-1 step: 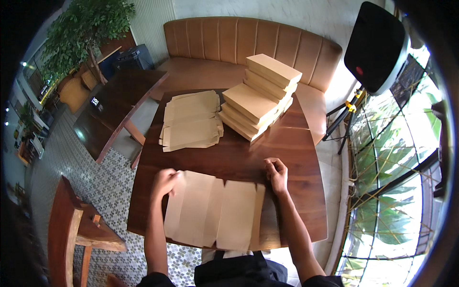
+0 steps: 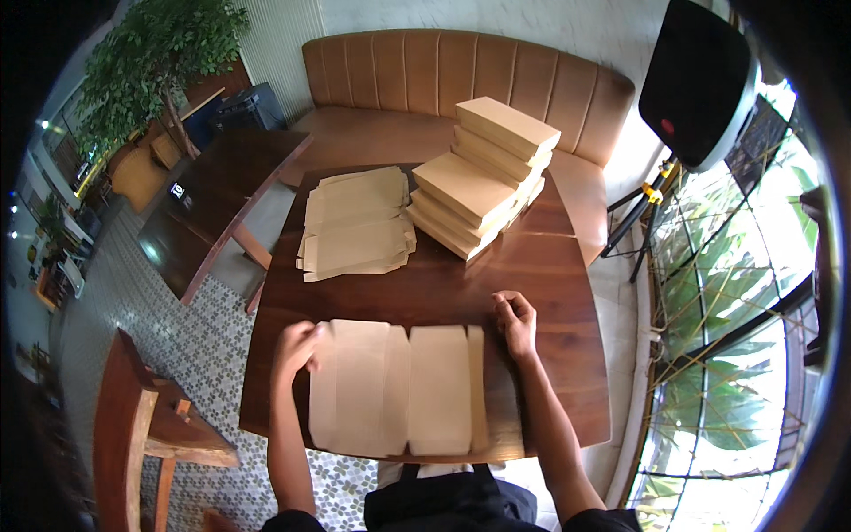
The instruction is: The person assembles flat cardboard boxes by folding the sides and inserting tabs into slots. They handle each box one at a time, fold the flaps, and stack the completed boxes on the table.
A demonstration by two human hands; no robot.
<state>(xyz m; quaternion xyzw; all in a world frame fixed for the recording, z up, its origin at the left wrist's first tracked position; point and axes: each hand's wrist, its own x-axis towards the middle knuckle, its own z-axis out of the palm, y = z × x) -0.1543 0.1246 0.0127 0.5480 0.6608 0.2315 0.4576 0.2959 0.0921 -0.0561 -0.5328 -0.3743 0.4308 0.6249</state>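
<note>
A flat brown cardboard box blank with crease lines and slots lies before me at the table's near edge. My left hand, slightly blurred, has its fingers curled in at the blank's upper left corner; whether they pinch the edge I cannot make out. Right of the blank, over the bare wood, my right hand is loosely closed, with nothing visible in it. Farther off on the left lies a pile of flat box blanks. Beside it on the right stand folded cardboard boxes in two uneven stacks.
The dark wooden table carries everything. Behind it curves a brown padded bench. A wooden chair stands at the lower left, with a second table beyond it. At the right are a black speaker on a tripod and a window.
The blank before me lies straighter, and its narrow flaps at the right look different. My left hand has shifted a little left and down. The right hand stays nearly in place.
</note>
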